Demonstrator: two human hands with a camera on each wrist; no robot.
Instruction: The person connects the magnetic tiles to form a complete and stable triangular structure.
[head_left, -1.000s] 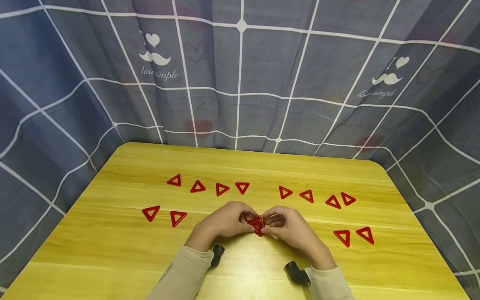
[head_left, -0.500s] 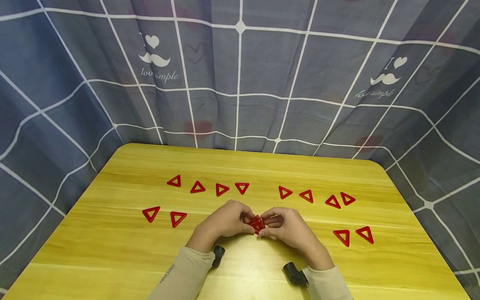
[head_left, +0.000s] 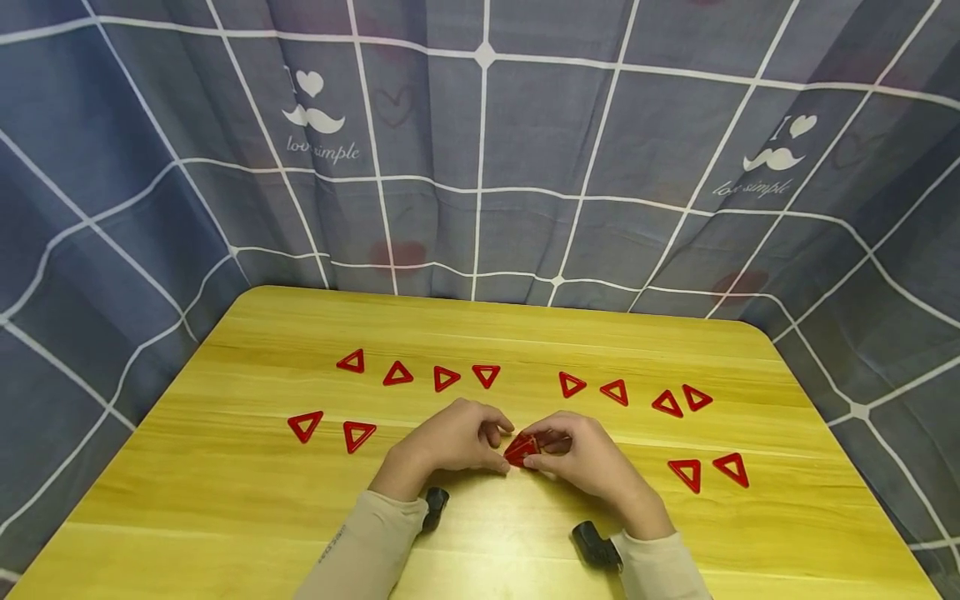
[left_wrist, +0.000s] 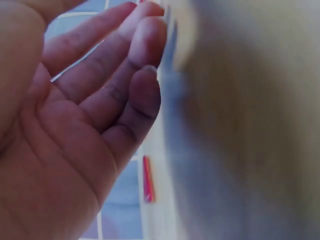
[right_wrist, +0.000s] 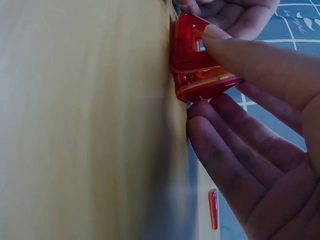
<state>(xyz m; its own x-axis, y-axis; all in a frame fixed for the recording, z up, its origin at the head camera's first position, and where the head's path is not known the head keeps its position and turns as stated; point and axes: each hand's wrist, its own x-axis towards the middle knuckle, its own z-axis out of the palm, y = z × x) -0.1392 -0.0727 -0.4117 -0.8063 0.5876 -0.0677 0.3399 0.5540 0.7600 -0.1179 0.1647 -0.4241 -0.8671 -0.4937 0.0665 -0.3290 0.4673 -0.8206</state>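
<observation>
Several red triangular frame tiles (head_left: 519, 450), joined at angles into a small pyramid-like shape, stand on the table at the front middle. My right hand (head_left: 581, 450) grips this shape from the right. In the right wrist view its thumb presses on one red tile face (right_wrist: 187, 47), while the fingers lie behind and below. My left hand (head_left: 461, 437) is just left of the shape, fingers loosely bent, thumb tip right at its left edge. The left wrist view shows the left palm (left_wrist: 65, 145) with nothing in it; the red shape is out of that view.
Loose red triangle tiles lie flat on the yellow wooden table (head_left: 225, 517): a back row including one tile (head_left: 486, 376), two at left (head_left: 359, 436) and two at right (head_left: 685, 475). A grey-blue checked curtain (head_left: 420, 208) surrounds the table's back and sides.
My left fingers have let go of the red tiles and spread slightly away. The shape has turned and shifted a little to the right in my right hand.
</observation>
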